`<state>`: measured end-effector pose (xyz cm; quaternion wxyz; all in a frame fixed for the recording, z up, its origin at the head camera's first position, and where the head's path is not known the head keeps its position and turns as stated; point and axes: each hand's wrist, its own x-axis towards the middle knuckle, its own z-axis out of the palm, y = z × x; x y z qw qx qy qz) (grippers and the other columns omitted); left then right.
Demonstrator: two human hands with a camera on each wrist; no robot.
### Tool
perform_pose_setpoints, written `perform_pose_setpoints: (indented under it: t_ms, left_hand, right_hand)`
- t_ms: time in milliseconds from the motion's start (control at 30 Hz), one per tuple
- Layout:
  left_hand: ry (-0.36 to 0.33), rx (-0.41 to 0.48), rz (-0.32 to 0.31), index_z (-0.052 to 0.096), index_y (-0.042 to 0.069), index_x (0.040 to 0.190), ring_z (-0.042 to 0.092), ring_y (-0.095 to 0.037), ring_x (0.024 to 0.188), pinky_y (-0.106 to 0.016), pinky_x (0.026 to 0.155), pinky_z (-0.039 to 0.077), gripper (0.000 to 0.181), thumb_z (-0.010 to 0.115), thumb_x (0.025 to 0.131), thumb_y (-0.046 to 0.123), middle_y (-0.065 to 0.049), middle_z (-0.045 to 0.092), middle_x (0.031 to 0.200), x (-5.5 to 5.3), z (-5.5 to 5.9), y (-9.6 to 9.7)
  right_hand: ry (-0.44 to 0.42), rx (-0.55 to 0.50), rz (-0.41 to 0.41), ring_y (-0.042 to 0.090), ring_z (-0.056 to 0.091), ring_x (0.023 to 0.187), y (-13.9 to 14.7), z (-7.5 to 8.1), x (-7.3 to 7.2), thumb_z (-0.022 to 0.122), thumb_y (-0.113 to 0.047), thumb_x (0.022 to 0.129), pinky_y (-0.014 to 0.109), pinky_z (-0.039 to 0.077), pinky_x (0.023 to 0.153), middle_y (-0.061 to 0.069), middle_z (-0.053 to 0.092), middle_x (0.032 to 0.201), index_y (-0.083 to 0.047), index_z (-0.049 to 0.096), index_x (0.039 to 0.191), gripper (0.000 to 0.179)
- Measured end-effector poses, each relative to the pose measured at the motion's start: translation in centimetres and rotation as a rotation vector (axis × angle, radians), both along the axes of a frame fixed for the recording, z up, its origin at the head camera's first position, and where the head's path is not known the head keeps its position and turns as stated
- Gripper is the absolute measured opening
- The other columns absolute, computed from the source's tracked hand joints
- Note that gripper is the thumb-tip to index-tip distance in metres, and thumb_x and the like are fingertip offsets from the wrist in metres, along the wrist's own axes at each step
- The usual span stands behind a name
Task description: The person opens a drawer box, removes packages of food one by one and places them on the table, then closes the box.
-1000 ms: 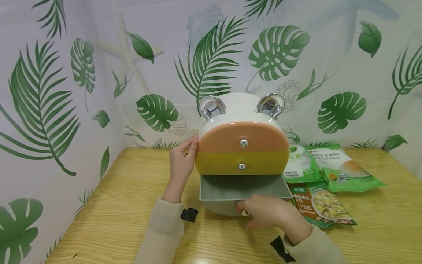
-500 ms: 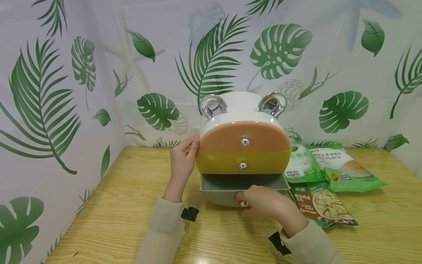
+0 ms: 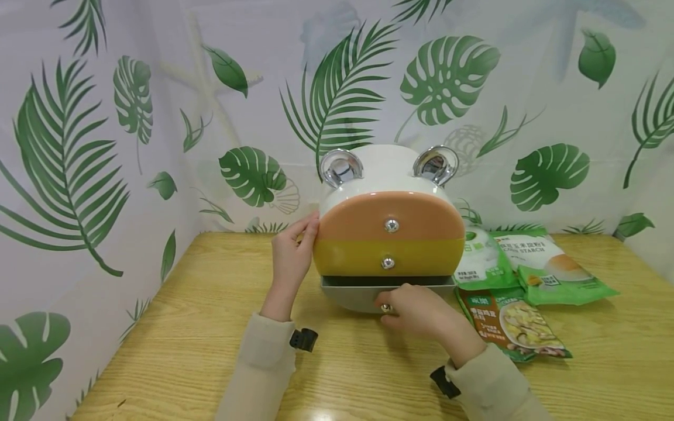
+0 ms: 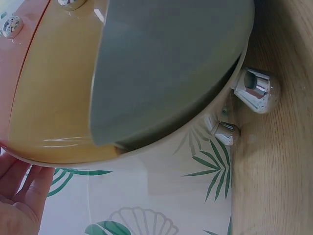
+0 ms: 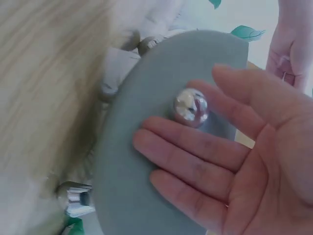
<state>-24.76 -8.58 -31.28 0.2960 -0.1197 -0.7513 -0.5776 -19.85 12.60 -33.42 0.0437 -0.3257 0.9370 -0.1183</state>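
A small drawer cabinet (image 3: pixel 389 234), round-fronted with a white top and two chrome ear-like rings, stands on the table. Its orange and yellow drawers are closed. The bottom grey-green drawer (image 3: pixel 350 298) sticks out slightly, a narrow dark gap showing above it. My right hand (image 3: pixel 421 313) lies against that drawer's front. In the right wrist view, its extended fingers (image 5: pixel 190 152) press the grey-green face around a round silver knob (image 5: pixel 190 107). My left hand (image 3: pixel 295 248) rests on the cabinet's left side, fingers extended along the edge of the orange drawer.
Right of the cabinet lie a green-and-white bag (image 3: pixel 479 260), a corn starch bag (image 3: pixel 553 266) and a brown-and-green food packet (image 3: pixel 513 324). Chrome feet (image 4: pixel 257 88) raise the cabinet off the wooden table (image 3: pixel 210 351). A leaf-patterned cloth (image 3: pixel 237 88) hangs behind and to the left.
The bottom drawer has slid inward, from well out to nearly closed, with my right hand moving along with it. My left hand has stayed at the cabinet's side.
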Motion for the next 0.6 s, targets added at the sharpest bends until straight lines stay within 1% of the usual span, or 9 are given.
perform_pose_setpoints:
  t_ms: [200, 433, 600]
  left_hand:
    - [0.001, -0.003, 0.005, 0.065, -0.001, 0.103, 0.056, -0.019, 0.101, -0.032, 0.071, 0.051, 0.027, 0.057, 0.087, 0.018, -0.009, 0.062, 0.106, 0.0, -0.03, 0.0]
    - [0.004, -0.007, 0.006, 0.065, -0.001, 0.104, 0.056, -0.019, 0.1, -0.032, 0.071, 0.051, 0.027, 0.057, 0.087, 0.019, -0.01, 0.062, 0.106, 0.05, 0.12, 0.0]
    - [0.006, -0.004, 0.0, 0.064, -0.002, 0.104, 0.056, -0.019, 0.1, -0.032, 0.071, 0.051, 0.027, 0.057, 0.087, 0.019, -0.01, 0.062, 0.105, 0.06, 0.13, 0.0]
  right_hand:
    - [0.038, -0.014, -0.005, 0.012, 0.059, 0.071, 0.14, -0.39, -0.42, 0.063, -0.014, 0.082, 0.028, 0.047, 0.06, 0.001, 0.065, 0.091, -0.012, 0.064, 0.101, 0.02]
    - [0.038, -0.039, -0.023, 0.012, 0.059, 0.072, 0.1, -0.51, -0.47, 0.061, -0.013, 0.082, 0.027, 0.047, 0.06, 0.002, 0.064, 0.093, -0.012, 0.064, 0.103, 0.021]
    - [0.059, -0.046, -0.022, 0.01, 0.058, 0.07, 0.12, -0.57, -0.49, 0.061, -0.011, 0.082, 0.026, 0.047, 0.059, 0.001, 0.064, 0.092, -0.012, 0.064, 0.102, 0.02]
